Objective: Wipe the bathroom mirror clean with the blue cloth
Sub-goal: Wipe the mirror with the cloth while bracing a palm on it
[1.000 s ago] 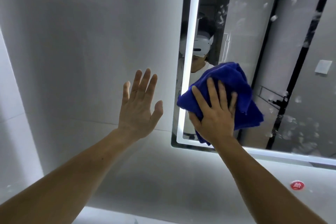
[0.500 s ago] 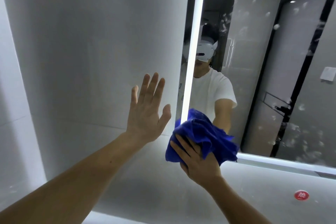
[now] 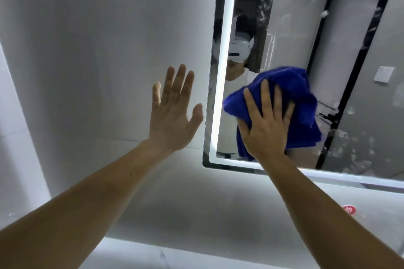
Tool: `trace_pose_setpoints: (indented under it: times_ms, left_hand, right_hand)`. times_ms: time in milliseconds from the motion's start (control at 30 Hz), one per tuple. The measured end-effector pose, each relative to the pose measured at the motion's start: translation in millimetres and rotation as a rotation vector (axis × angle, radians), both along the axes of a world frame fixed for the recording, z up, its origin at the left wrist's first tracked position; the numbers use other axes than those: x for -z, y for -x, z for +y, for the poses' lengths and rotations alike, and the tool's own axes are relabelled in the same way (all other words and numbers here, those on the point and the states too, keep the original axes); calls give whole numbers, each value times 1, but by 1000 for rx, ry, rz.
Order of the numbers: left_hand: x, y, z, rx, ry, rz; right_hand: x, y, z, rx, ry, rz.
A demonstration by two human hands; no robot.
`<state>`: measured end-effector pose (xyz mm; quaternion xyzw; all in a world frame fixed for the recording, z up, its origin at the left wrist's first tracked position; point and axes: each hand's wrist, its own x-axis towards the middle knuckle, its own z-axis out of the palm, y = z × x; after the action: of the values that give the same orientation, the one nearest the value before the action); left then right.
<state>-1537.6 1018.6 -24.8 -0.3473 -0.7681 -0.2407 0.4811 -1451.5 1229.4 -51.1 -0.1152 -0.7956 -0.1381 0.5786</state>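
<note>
Now right hand pressing blue cloth on mirror, left hand flat on wall

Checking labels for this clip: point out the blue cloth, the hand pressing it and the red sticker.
blue cloth (image 3: 295, 85): head view, upper fold above the fingers.
right hand (image 3: 265, 129): head view, back of the hand.
red sticker (image 3: 349, 209): head view, its centre.

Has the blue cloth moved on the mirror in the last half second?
Yes. The blue cloth went up and right, off the mirror's lit lower-left corner onto the glass.
</note>
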Motion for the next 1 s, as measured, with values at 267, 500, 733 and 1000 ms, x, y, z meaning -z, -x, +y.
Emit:
trace_pose_setpoints:
  times_ms: [267, 500, 733, 1000]
  left_hand:
    - [24, 0, 13, 1, 3, 35]
    - [40, 2, 17, 17, 52, -42]
    - [37, -14, 42, 82, 69, -78]
    - [-13, -17, 31, 72, -46, 6]
  right_hand:
    - [112, 25, -26, -148, -300, -267]
    - [165, -36, 56, -109, -322, -297]
    - [123, -44, 40, -81, -127, -244]
    - [-31, 19, -19, 6, 13, 4]
